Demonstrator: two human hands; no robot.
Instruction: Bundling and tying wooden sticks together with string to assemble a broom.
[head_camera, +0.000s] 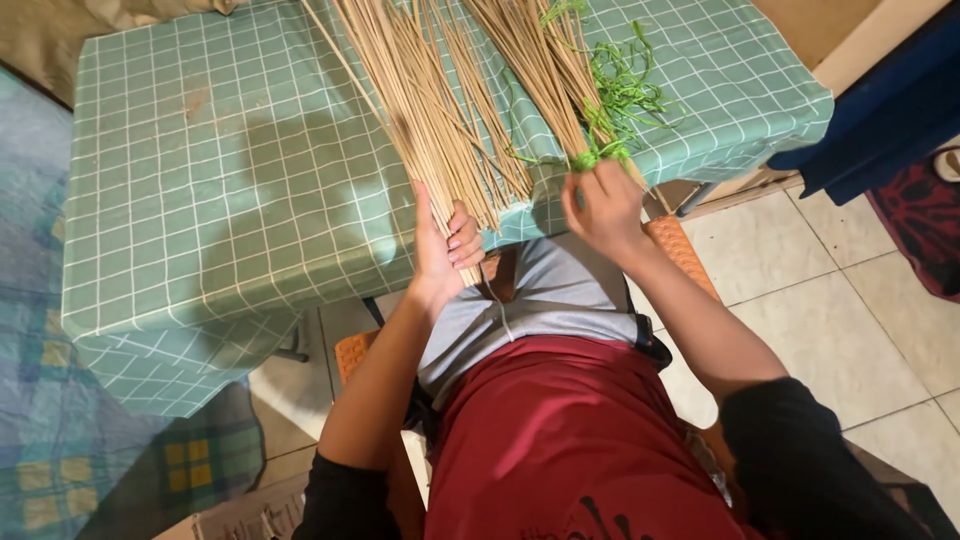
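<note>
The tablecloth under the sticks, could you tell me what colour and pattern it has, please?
The tablecloth is pale green with a white grid, seen in the head view.

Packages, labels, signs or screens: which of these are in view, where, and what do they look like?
Cardboard box: bottom edge of the view, on the floor left of the person's left arm; brown, only its top edge and a flap show, with dark print too small to make out.
No signs, screens or other labels show.

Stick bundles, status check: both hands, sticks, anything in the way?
Left hand closed around loose stick bundle. Right hand pinching green-tied bundle at the green string. Both bundles overhang table edge; nothing blocking.
</note>
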